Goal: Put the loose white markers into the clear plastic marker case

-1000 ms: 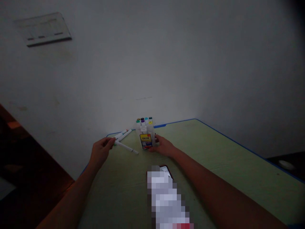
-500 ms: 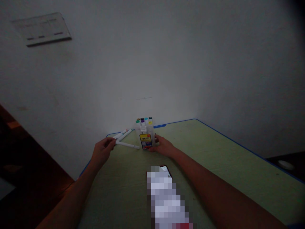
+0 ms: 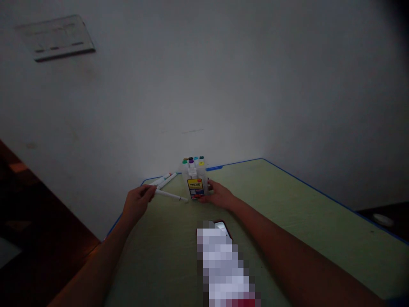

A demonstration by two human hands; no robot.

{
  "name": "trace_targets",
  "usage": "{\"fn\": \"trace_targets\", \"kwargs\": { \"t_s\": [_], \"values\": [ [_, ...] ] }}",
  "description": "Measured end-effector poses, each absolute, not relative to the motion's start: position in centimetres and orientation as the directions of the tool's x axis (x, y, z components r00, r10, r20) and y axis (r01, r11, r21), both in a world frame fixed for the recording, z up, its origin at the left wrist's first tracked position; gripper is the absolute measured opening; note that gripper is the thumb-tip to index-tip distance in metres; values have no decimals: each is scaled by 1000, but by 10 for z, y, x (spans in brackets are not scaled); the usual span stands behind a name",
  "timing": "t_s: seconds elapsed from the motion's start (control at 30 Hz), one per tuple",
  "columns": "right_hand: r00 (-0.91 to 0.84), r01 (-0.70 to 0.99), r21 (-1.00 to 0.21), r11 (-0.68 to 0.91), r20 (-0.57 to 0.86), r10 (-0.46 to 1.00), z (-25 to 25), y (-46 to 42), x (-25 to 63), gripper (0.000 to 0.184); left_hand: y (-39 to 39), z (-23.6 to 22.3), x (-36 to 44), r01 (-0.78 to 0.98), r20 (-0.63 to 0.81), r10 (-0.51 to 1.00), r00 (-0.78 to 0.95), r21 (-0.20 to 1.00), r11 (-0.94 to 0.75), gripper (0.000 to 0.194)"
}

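Note:
My left hand point(image 3: 136, 202) is closed on one end of a white marker point(image 3: 171, 196) that points right, toward a clear marker box point(image 3: 195, 181). The box stands upright near the table's far edge, with several coloured caps showing at its top and a yellow label on its front. My right hand point(image 3: 217, 194) grips the box from its right side. Two more white markers point(image 3: 165, 180) lie on the green table point(image 3: 287, 213) just behind my left hand.
A phone point(image 3: 223, 229) lies on the table between my forearms, partly under a blurred patch. The table has a blue edge and stands against a pale wall. A switch plate point(image 3: 56, 38) hangs high on the wall at left. Dark floor lies left.
The marker in my left hand has swung up from a downward slant to nearly level, its tip now closer to the box. My right hand has stayed on the box.

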State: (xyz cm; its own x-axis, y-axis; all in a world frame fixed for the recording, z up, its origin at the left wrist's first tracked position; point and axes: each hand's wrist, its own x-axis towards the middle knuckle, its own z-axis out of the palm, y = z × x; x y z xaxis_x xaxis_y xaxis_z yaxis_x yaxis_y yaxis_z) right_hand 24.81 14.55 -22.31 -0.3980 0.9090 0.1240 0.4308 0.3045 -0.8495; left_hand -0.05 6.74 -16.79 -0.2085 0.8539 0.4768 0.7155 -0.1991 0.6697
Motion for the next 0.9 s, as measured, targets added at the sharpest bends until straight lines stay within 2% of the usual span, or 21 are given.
{"fn": "trace_targets", "kwargs": {
  "t_s": [0.17,0.4,0.9],
  "values": [
    [-393,435,-850,298,118,912,-223,145,248,69,67,-169,-1,738,473,856,-209,651,-179,37],
    [-389,458,-837,299,114,914,-222,146,248,70,69,-169,-3,739,475,859,-192,646,-192,33],
    [-396,436,-847,302,121,910,-223,147,248,69,71,-172,-5,682,469,842,-266,709,-180,29]
  ]
}}
